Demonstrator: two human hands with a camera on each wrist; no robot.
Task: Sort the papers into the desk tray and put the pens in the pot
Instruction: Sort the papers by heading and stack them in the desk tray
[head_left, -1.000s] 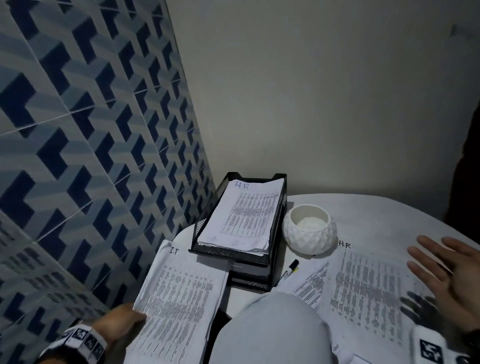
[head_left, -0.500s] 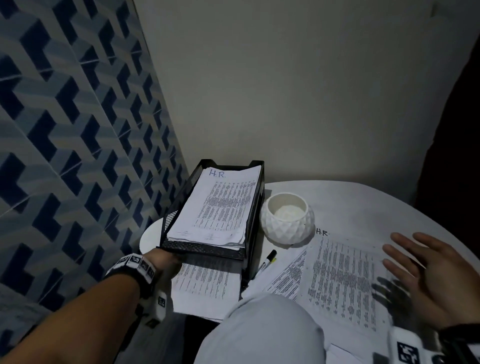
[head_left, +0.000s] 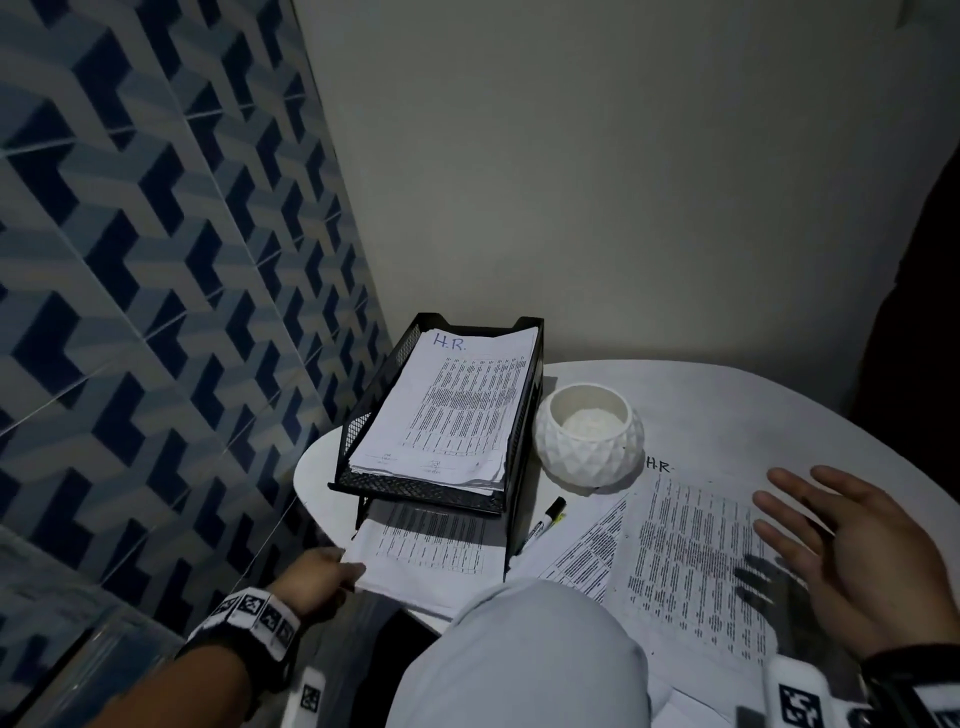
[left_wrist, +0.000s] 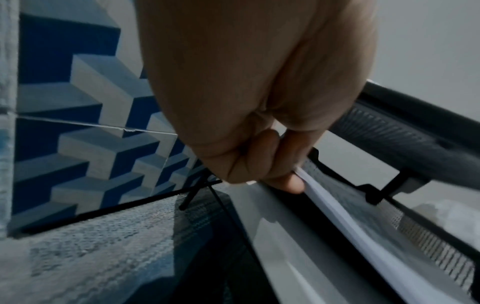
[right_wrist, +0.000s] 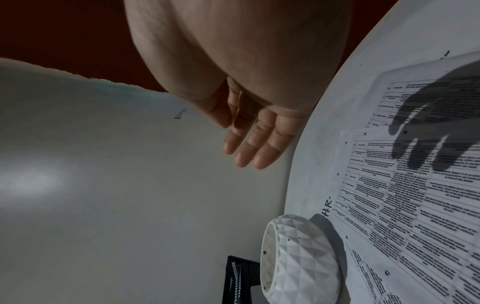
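Observation:
A black mesh two-tier desk tray (head_left: 524, 415) stands at the table's left. Its top tier holds a paper stack marked H.R. (head_left: 452, 405). My left hand (head_left: 324, 574) pinches the near left corner of a printed paper stack (head_left: 426, 551) that lies partly inside the lower tier; in the left wrist view the fingers (left_wrist: 283, 179) grip its edge (left_wrist: 335, 207). A white faceted pot (head_left: 589, 439) sits right of the tray. A black marker pen (head_left: 543, 522) lies in front of it. My right hand (head_left: 852, 556) hovers open above loose H.R. papers (head_left: 685, 561).
A blue patterned tiled wall (head_left: 156, 260) runs close along the left of the round white table (head_left: 727, 405). A plain wall stands behind. My grey-clad knee (head_left: 519, 660) hides the table's near edge. More sheets (head_left: 587, 561) lie under the H.R. page.
My left hand has carried the paper stack from the table's near left into the tray's lower tier. The right hand has stayed hovering over the loose papers.

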